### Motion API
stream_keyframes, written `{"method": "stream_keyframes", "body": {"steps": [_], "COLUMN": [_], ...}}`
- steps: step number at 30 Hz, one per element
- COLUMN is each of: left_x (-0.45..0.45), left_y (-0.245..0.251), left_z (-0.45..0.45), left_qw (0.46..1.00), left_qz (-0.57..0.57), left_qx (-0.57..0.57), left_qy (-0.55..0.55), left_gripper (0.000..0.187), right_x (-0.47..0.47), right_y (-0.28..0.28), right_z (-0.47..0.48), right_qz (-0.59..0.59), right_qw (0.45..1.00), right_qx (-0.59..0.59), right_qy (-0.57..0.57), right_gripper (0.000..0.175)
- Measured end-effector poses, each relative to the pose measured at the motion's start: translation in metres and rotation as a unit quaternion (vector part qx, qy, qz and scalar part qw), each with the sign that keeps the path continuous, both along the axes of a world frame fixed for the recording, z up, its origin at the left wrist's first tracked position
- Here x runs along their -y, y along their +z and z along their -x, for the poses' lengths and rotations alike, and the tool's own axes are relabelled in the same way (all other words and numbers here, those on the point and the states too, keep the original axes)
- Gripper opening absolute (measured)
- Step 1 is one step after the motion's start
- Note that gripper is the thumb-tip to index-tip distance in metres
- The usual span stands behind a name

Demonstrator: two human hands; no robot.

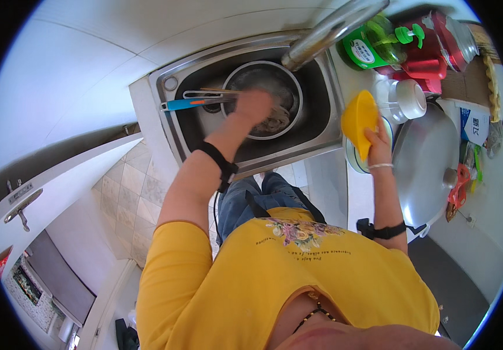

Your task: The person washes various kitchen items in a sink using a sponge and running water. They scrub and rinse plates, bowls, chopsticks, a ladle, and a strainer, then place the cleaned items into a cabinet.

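My left hand (pixel 255 105) is blurred, reaching into a round metal pot (pixel 297 83) that stands in the sink. Its fingers are hard to make out, so I cannot tell whether they grip anything. Just beside it in the pot lies a wet, greyish-brown mass (pixel 277 120), perhaps a cloth. A blue-handled utensil (pixel 181 104) and another with a looped metal handle (pixel 192 94) rest across the pot's left rim. In my right hand (pixel 379 142) is a yellow bowl (pixel 358 118), tilted on its side, above a green-rimmed dish (pixel 354 159) on the counter.
A metal faucet (pixel 317 41) hangs over the stainless steel sink (pixel 332 87). Right of it stand a green pump bottle (pixel 371 43), a clear jar with a white lid (pixel 402 100), a red-wrapped jar (pixel 448 41) and a large metal lid (pixel 426 162). A white door (pixel 63 175) stands at left.
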State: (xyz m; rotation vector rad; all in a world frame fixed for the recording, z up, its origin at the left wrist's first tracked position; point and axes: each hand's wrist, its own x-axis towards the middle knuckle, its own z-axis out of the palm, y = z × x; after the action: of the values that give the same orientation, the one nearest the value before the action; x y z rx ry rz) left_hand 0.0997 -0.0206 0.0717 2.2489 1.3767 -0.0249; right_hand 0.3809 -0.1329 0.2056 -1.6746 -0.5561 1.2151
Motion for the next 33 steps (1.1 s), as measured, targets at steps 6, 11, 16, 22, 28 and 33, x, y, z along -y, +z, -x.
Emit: {"method": "stream_keyframes", "body": {"steps": [6, 11, 16, 22, 28, 33], "left_x": [-0.033, -0.020, 0.030, 0.071, 0.079, 0.077], "left_y": [-0.005, 0.018, 0.027, -0.027, -0.004, 0.047], "left_z": [0.078, 0.098, 0.091, 0.067, 0.051, 0.030], "left_qw": [0.971, 0.972, 0.977, 0.973, 0.814, 0.969], "left_qz": [-0.096, -0.135, 0.092, 0.202, 0.494, 0.207], "left_qx": [-0.214, -0.190, -0.177, -0.079, 0.177, 0.120], "left_qy": [0.033, 0.026, 0.075, 0.084, 0.249, -0.055], "left_gripper": [0.017, 0.017, 0.022, 0.034, 0.038, 0.040], "right_x": [0.039, 0.043, 0.026, 0.004, -0.003, -0.017], "right_y": [0.002, -0.030, 0.008, 0.025, -0.083, -0.116], "right_z": [-0.079, -0.101, -0.088, -0.013, 0.145, 0.161], "right_qz": [0.067, 0.158, 0.304, -0.024, 0.269, 0.328], "right_qw": [0.927, 0.816, 0.656, 0.839, 0.921, 0.848], "right_qx": [0.340, 0.522, 0.648, 0.506, -0.156, -0.385], "right_qy": [0.143, 0.190, 0.238, 0.197, 0.236, 0.157], "right_gripper": [0.056, 0.051, 0.044, 0.027, 0.039, 0.033]}}
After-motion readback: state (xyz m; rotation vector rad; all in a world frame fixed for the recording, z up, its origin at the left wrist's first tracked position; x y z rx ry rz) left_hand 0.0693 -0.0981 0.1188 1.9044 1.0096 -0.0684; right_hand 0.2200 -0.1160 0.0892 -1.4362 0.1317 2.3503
